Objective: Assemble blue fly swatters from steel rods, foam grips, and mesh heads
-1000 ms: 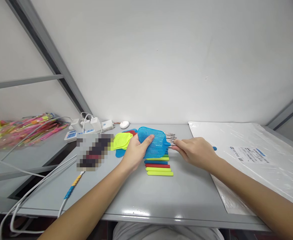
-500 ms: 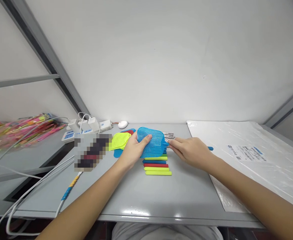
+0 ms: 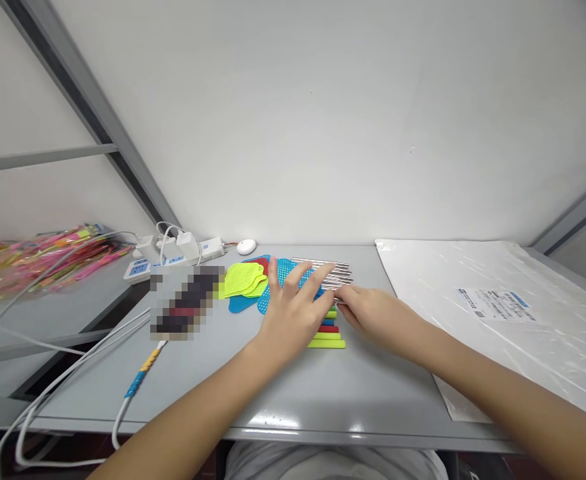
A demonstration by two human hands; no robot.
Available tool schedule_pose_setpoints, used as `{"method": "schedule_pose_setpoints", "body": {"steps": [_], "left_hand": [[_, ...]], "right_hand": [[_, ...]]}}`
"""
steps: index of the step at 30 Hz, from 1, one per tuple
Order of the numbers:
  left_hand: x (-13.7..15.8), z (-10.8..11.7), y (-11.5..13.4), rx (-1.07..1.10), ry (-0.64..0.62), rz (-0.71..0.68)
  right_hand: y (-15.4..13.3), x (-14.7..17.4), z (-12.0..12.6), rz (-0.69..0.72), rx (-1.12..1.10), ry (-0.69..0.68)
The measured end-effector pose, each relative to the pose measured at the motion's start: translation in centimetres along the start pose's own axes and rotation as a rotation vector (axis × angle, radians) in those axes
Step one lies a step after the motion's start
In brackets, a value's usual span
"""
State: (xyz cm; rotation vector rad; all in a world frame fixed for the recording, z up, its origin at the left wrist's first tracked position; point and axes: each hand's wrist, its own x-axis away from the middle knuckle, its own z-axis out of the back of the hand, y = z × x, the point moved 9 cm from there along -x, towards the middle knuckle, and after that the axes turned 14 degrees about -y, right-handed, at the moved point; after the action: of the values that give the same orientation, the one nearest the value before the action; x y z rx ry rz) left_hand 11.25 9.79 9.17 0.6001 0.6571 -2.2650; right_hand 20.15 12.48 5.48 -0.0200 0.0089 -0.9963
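Note:
My left hand is open, its fingers spread over a blue fly swatter head and reaching toward several thin metal rods. Whether its fingertips touch the blue head is unclear. At the near end of the rods, my right hand pinches what looks like a metal rod, mostly covered by the fingers. Yellow-green swatter heads lie to the left, stacked over a red one and more blue. Below the hands are coloured handles in green, blue, red and yellow-green, partly hidden by my left hand.
A white wrapped sheet with a label covers the table's right side. Power strips with plugs and a white oval device sit at the back left. Cables run down the left, near bagged colourful items.
My left hand has let go of the blue swatter head, now lying lower left, and moved right with fingers spread. The blue handle tip beyond my right hand no longer shows.

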Motion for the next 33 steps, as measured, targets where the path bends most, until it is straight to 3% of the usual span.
{"method": "schedule_pose_setpoints", "body": {"steps": [9,19,23,27,33], "left_hand": [[0.4,-1.1,0.0,0.018,-0.03,-0.067],[0.3,-1.6,1.3,-0.004,-0.106,-0.113],[0.2,-1.1,0.6,-0.002,-0.068,-0.083],[0.2,0.0,-1.0,0.006,-0.033,-0.017],[0.2,0.4,-1.8,0.011,-0.065,0.021]], "right_hand": [[-0.4,0.4,0.3,0.008,0.142,0.035],[1.1,0.5,0.2,0.001,-0.235,-0.186],[0.5,1.0,1.3,0.009,0.034,-0.048],[-1.3,1.5,2.7,0.137,0.385,0.173],[-1.2,0.8,2.9,0.148,0.414,0.263]]}}
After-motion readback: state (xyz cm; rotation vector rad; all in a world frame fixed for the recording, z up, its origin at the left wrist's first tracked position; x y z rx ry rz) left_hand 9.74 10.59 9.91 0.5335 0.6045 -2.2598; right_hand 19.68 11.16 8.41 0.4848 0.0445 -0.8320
